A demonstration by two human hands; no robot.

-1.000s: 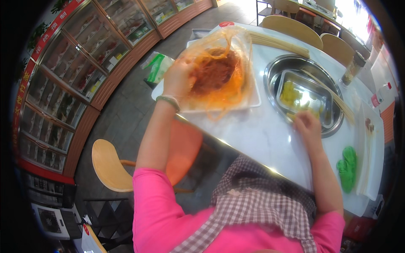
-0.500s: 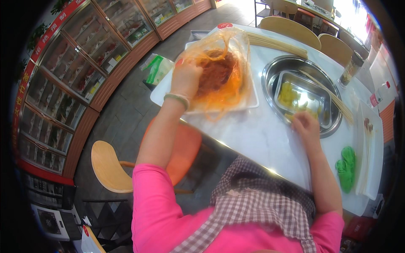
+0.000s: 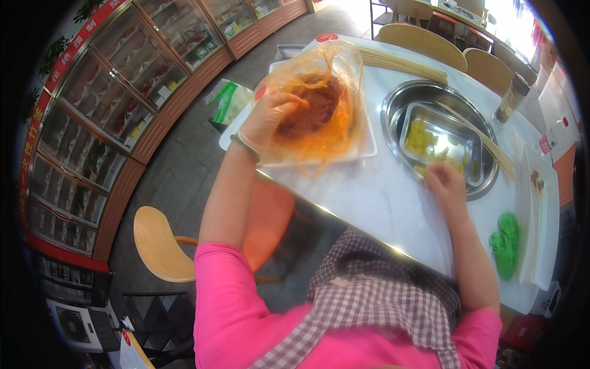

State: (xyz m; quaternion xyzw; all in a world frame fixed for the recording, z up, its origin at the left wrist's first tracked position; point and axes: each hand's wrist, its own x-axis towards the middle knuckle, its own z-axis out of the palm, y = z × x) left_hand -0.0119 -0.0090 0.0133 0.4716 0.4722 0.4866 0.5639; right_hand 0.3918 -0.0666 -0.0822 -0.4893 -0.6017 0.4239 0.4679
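Observation:
A clear plastic bag stained orange (image 3: 347, 132) lies open on a white tray (image 3: 370, 147), with wet reddish-brown meat (image 3: 313, 114) inside. My left hand (image 3: 265, 120) is over the bag's left side, its fingers pinched together at the meat; whatever is between the fingertips is too small to make out. At the near rim of a round steel basin (image 3: 388, 132), my right hand (image 3: 447, 186) has its fingers curled in a pinch, and what they hold is hidden. Yellow pieces (image 3: 420, 138) lie in a rectangular steel tray (image 3: 476, 138) within the basin, close to this hand.
Bundled bamboo skewers (image 3: 402, 64) lie along the table's far edge; more skewers (image 3: 491, 147) rest across the basin. To the right are a long white tray (image 3: 550, 215), crumpled green plastic (image 3: 505, 246), a jar (image 3: 513, 98) and a bottle (image 3: 553, 136). An orange chair (image 3: 270, 215) stands by the table.
My left hand has drawn back slightly left and down, with its fingers now turned toward the meat. My right hand stays at the basin rim.

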